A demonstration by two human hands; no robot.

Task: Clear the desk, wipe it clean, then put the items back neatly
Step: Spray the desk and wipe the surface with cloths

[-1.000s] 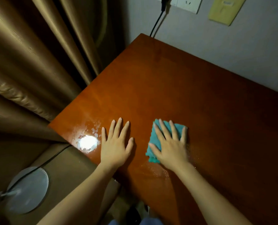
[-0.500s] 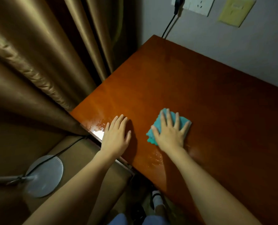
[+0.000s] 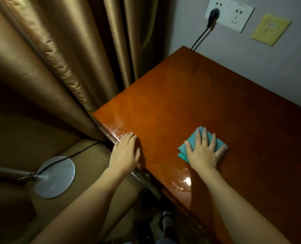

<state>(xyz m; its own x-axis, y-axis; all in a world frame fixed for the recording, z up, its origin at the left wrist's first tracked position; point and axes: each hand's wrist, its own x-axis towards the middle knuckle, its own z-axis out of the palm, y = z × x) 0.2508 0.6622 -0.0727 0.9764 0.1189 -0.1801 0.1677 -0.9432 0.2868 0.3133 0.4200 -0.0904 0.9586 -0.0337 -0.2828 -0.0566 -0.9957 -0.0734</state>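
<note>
A glossy reddish-brown wooden desk (image 3: 207, 103) fills the right half of the view, bare of items. A small teal cloth (image 3: 197, 136) lies flat on it near the front edge. My right hand (image 3: 203, 152) presses on the cloth with straight, spread fingers. My left hand (image 3: 126, 151) rests flat on the desk's front left edge, fingers straight and together. Wet streaks shine near both hands.
Tan curtains (image 3: 58, 67) hang left of the desk. A round grey lamp base (image 3: 55, 176) with a black cable sits on the floor at lower left. A black plug (image 3: 213, 14) sits in a white wall socket, beside a yellow plate (image 3: 271, 29). A socked foot (image 3: 167, 221) shows below.
My right hand has slid the cloth to the right along the desk, away from my left hand. My left hand now sits at the desk's edge. The view has shifted left.
</note>
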